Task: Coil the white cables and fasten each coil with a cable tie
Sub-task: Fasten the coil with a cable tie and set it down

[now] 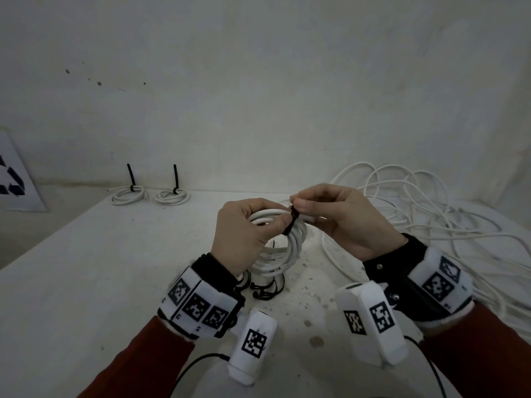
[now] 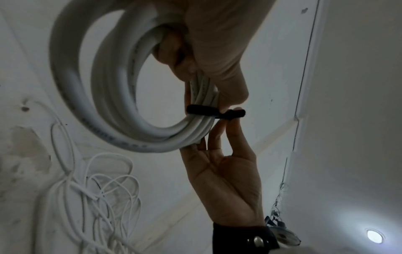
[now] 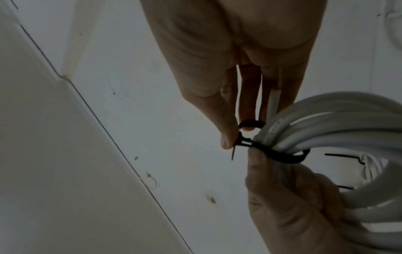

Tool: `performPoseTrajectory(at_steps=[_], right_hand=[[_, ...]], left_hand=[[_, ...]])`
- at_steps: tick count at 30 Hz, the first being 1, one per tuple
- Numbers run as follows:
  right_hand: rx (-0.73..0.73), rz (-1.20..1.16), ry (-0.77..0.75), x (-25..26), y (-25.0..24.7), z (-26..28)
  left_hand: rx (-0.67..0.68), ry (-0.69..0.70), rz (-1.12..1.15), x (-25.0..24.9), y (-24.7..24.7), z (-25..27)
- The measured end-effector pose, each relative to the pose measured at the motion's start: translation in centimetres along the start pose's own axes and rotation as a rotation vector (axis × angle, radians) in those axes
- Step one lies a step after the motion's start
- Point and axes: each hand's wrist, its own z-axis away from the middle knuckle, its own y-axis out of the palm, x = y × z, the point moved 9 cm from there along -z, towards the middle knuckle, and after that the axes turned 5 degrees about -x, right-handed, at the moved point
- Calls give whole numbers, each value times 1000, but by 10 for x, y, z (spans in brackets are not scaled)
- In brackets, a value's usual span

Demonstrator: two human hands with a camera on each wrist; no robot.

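Observation:
My left hand [image 1: 274, 224] grips a coil of white cable [image 1: 290, 251] held upright above the table, its thumb pressing the black cable tie [image 1: 290, 224] against the strands. My right hand [image 1: 298, 204] pinches the tie's head end between thumb and forefinger. In the left wrist view the cable tie [image 2: 202, 110] wraps the coil [image 2: 113, 89] in a loop, and the right hand [image 2: 226, 168] reaches in from below. In the right wrist view the tie [image 3: 280, 154] rounds the coil [image 3: 339, 130], and a thin tip pokes out past its head.
Two tied coils [image 1: 128, 193] [image 1: 172, 195] lie at the back left by the wall, their tie tails sticking up. A tangle of loose white cables [image 1: 431, 208] covers the table's right side. Several spare black ties [image 1: 267, 290] lie below the held coil. A printed marker sheet [image 1: 14, 179] leans far left.

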Motion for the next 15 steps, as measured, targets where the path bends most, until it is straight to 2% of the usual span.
performPoseTrajectory(at_steps=[7, 9, 10, 11, 13, 15], right_hand=[[-70, -79, -28, 0, -2, -2], [-129, 4, -49, 0, -7, -2], [-184, 139, -83, 2, -12, -2], [-254, 339, -125, 7, -17, -1], [-324, 644, -126, 10, -20, 1], [-199, 604, 3, -4, -11, 0]], left_hand=[[0, 93, -113, -10, -2, 2], [-17, 99, -133, -9, -2, 2], [-28, 106, -140, -10, -3, 1], [-52, 159, -187, -14, -7, 0], [-74, 369, -384, -29, -11, -1], [-67, 517, -520, -38, -9, -2]])
